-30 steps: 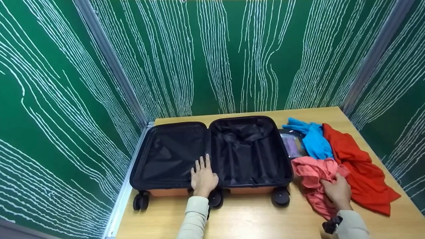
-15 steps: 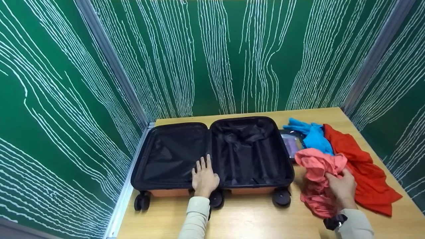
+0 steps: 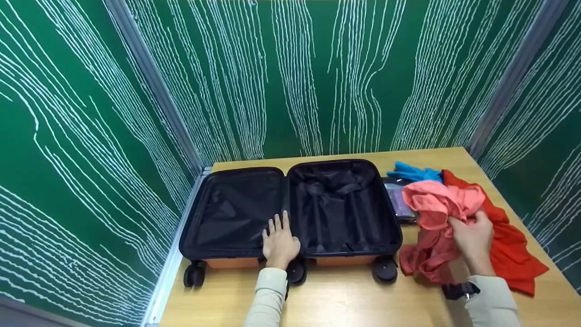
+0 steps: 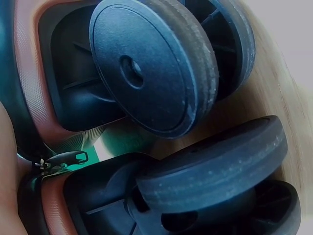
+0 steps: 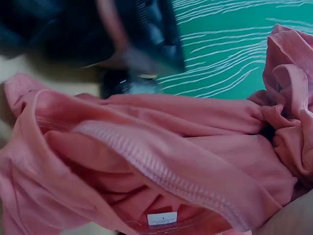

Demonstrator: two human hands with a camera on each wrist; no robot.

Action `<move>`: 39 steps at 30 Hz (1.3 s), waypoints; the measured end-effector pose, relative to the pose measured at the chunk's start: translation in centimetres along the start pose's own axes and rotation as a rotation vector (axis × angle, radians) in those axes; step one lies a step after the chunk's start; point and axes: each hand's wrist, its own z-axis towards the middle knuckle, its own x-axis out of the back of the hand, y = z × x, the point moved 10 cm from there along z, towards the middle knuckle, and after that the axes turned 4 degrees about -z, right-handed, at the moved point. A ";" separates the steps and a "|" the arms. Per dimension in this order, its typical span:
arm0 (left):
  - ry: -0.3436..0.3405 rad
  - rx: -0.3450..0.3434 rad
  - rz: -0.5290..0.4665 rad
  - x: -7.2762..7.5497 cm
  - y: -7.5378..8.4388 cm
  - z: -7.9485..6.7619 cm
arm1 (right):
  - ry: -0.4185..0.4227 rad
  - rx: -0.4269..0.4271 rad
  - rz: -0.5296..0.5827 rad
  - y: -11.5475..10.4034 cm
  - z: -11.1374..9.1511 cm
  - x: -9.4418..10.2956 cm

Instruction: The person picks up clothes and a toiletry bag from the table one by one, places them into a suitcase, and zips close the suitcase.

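Observation:
A suitcase (image 3: 227,213) lies spread open on the table, orange shell outside and black lining inside. My left hand (image 3: 280,245) rests flat across its near middle edge, fingers straight. In the left wrist view, two of its black wheels (image 4: 142,73) stand close to the edge of that hand. To the right of the case, my right hand (image 3: 474,236) grips a crumpled pink garment (image 3: 438,204), lifted and hanging down. The right wrist view shows its stitched seam and a small white label (image 5: 162,219) inside; the garment hides most of the fingers.
Behind the pink garment lie a blue cloth (image 3: 413,171), partly covered, and a red garment (image 3: 513,245). A clear pouch with something purple (image 3: 399,202) touches the suitcase's right side. Green walls (image 3: 317,91) with white lines enclose the wooden table (image 3: 345,299).
My right hand has raised the pink garment off the table and moved it away from me, so it now covers more of the blue cloth. The left hand has stayed on the suitcase.

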 end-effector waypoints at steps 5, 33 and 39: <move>0.006 -0.001 0.006 0.2 -0.1 0.0 | -0.005 0.044 0.057 -3.2 -0.7 0.5; 0.016 -0.005 0.005 0.2 0.0 0.0 | 0.215 0.498 0.347 -18.6 -4.3 4.0; 0.011 -0.007 -0.007 0.1 0.1 0.0 | 0.222 0.519 0.340 -20.6 -5.0 3.6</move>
